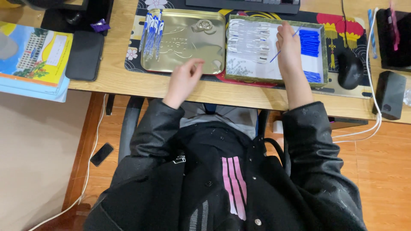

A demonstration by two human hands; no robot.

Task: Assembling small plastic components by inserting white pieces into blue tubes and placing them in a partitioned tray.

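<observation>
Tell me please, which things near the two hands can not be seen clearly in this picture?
- Head view: the left hand is motion-blurred, so its fingers and any small thing in them cannot be told.
- Head view: the right hand covers where it grips the thin blue stick.
- Head view: the clear tubes in the green box are too small to count.
- Head view: the keyboard is cut off by the top edge.

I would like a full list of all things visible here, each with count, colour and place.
refill: one, blue, in right hand
tin lid: one, gold, on mat
pens: a bunch, blue-white, tin lid's left edge
box: one, green rim, right of tin lid
mouse: one, black, right of box
phone: one, black, left of mat
book: one, yellow-blue, far left
left hand: over tin lid's near edge
right hand: over box
</observation>
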